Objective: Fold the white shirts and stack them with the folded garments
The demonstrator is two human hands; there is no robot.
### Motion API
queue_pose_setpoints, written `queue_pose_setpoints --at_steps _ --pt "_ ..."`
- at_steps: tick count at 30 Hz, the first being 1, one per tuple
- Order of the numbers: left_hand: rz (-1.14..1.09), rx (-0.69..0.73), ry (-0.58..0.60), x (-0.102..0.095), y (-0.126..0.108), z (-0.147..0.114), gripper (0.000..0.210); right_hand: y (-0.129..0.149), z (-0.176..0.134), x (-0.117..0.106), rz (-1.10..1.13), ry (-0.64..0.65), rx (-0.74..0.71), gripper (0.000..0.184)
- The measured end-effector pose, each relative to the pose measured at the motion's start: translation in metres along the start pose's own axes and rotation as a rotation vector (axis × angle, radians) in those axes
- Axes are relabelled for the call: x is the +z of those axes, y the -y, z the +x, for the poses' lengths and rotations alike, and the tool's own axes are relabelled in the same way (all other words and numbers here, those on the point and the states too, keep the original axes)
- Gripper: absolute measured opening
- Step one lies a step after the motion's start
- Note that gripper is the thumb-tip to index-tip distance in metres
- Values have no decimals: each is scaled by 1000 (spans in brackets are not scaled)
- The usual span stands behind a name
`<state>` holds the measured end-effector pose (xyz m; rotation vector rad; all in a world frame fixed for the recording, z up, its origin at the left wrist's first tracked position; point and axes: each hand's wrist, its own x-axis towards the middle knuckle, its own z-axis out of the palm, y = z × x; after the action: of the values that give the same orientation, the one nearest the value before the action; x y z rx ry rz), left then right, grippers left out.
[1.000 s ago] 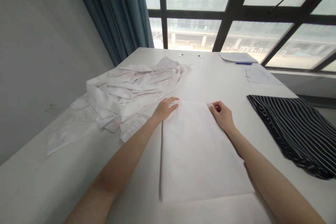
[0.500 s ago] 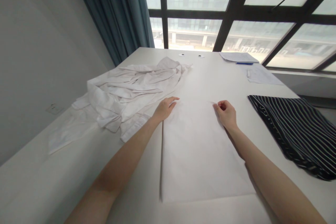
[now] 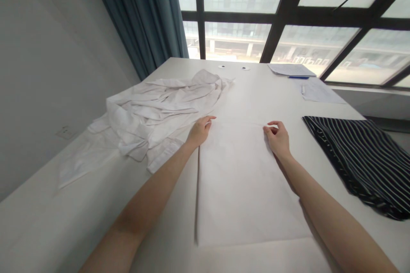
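Observation:
A white cloth [image 3: 246, 187], folded into a flat rectangle, lies on the white table in front of me. My left hand [image 3: 200, 131] is at its far left corner, thumb and fingers closed on the edge. At the far right corner, my right hand [image 3: 277, 137] pinches the cloth between thumb and fingertips. The far edge runs nearly straight between both hands. To the left of my left hand lies a crumpled white garment [image 3: 166, 102], its sleeve parts spread toward the table's left side.
A black-and-white striped cloth [image 3: 365, 158] lies folded at the right. Sheets of paper [image 3: 291, 69] and a blue pen [image 3: 298, 77] rest at the back right. Two small white discs [image 3: 245, 68] sit near the far edge. A blue curtain [image 3: 144, 13] and windows stand behind the table [image 3: 166, 230].
My left hand has shifted slightly left and my right hand slightly right along the far edge. The folded white cloth lies in nearly the same place.

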<state>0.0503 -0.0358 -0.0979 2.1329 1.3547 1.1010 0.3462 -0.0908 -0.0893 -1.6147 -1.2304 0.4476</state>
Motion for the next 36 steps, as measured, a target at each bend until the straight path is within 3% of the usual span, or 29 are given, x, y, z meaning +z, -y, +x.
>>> queue_pose_setpoints --at_steps 11,17,21,24,26,29,32,36 --pt "60 -130 -67 -3 -1 0 31 2 -1 -1 28 -14 16 33" --pt "246 -122 -91 -4 -11 -4 28 -1 -1 2 -26 12 -43 33" --pt "438 -18 -92 -10 -28 -5 31 -4 -2 3 -60 -2 -166 34" --pt "514 72 27 -13 -49 -4 27 -1 -4 -1 -166 -2 -419 24" --pt "538 92 147 -13 -65 -6 25 4 -8 -4 -216 74 -579 18" --pt "584 77 302 -3 -86 -18 31 10 -12 -5 -283 316 -697 20" --pt "657 41 328 15 -97 -36 54 8 -13 -1 -354 504 -686 32" --pt "675 19 313 33 -94 -49 69 -3 -10 8 -403 524 -616 42"
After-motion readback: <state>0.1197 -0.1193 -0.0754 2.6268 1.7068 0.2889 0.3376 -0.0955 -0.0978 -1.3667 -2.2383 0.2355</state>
